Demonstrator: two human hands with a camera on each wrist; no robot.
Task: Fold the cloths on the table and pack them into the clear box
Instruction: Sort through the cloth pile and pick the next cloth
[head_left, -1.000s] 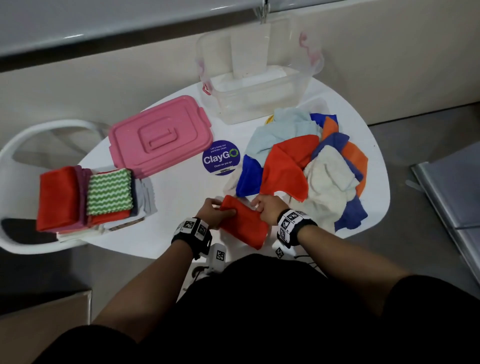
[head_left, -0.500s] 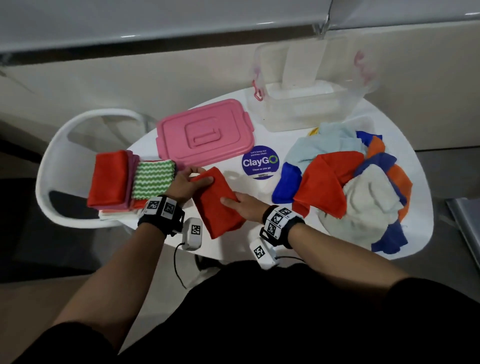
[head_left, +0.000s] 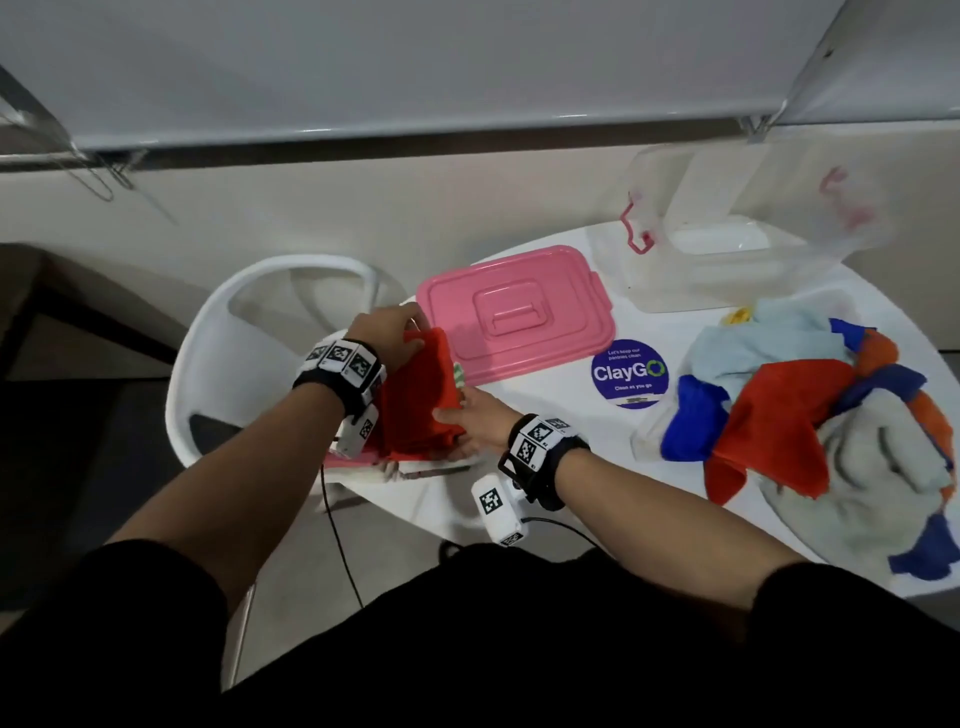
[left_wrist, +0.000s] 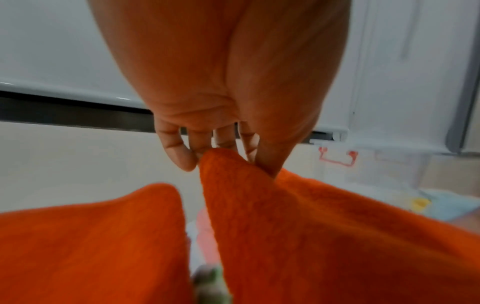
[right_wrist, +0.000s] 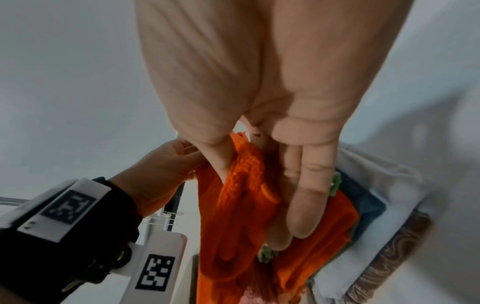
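Both hands hold a folded red cloth (head_left: 421, 395) over the stack of folded cloths (head_left: 415, 463) at the table's left edge. My left hand (head_left: 387, 338) pinches its far end; the left wrist view shows my left hand (left_wrist: 223, 162) with fingers and thumb closed on a peak of the red cloth (left_wrist: 311, 226). My right hand (head_left: 465, 418) grips the near edge, and in the right wrist view the right hand (right_wrist: 259, 185) has its thumb on top of the red cloth (right_wrist: 239, 216) and its fingers beneath. The clear box (head_left: 727, 254) stands at the back right, open. A heap of unfolded cloths (head_left: 831, 415) lies at the right.
The pink lid (head_left: 514, 317) lies just behind the stack, and a round ClayGo sticker (head_left: 629, 373) sits between lid and heap. A white chair (head_left: 249, 332) stands against the table's left edge. The stack (right_wrist: 371, 205) shows blue and white layers below the red cloth.
Both hands have carried the folded red cloth leftward from the table's front to above the stack of folded cloths. The view has swung left with them.
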